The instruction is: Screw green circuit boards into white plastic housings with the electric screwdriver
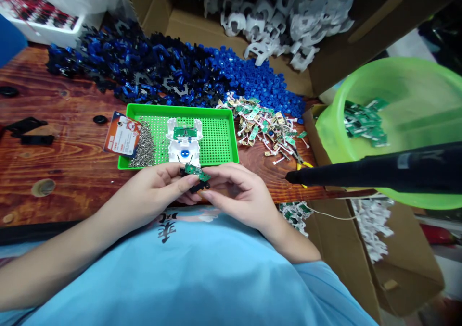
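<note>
Close to my body, at the table's front edge, my left hand point(164, 186) grips a green circuit board point(197, 172) together with a black plastic part point(199, 186) under it. My right hand point(238, 191) pinches the right end of the same board and black part. Just beyond my fingers lies a white plastic housing point(184, 149) with a blue round button and another green board in its upper half. It rests on a green perforated tray point(220, 145). A heap of small screws point(144, 145) fills the tray's left end, beside an orange and white card point(122, 134).
Behind the tray lie heaps of black and blue parts point(144, 66), blue buttons point(249, 73) and small wired boards point(265, 124). A dark electric screwdriver point(361, 172) juts in from the right, before a green basin point(332, 124). Yellow-handled pliers point(305, 165) lie near its tip.
</note>
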### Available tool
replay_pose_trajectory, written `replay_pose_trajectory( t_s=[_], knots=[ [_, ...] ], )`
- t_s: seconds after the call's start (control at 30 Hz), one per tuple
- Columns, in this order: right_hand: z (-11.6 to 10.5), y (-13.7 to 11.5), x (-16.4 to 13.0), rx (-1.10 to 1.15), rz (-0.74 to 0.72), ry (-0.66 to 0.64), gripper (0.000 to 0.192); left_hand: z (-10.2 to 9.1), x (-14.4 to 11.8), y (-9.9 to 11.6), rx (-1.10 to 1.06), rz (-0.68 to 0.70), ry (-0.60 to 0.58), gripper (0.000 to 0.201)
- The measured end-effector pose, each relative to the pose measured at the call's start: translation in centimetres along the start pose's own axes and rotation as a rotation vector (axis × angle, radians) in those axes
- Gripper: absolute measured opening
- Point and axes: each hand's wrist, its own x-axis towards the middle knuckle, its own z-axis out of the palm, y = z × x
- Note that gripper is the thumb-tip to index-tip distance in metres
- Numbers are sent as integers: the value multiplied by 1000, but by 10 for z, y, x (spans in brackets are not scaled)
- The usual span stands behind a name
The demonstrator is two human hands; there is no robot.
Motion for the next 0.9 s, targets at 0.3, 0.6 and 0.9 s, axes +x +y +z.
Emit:
replay_pose_trajectory(
  t_s=[0.3, 0.6, 0.9],
  knots=[
    [12, -6, 4, -285, -130, 135, 21, 7, -4, 2, 80, 100, 89, 21],
    [11, -7, 5, -316, -212, 166, 24, 12, -6, 8, 71, 173, 122, 18],
    [10, 2, 6, -318, -365, 204, 28, 13, -7, 2, -57, 226, 63, 25]
  ],
)
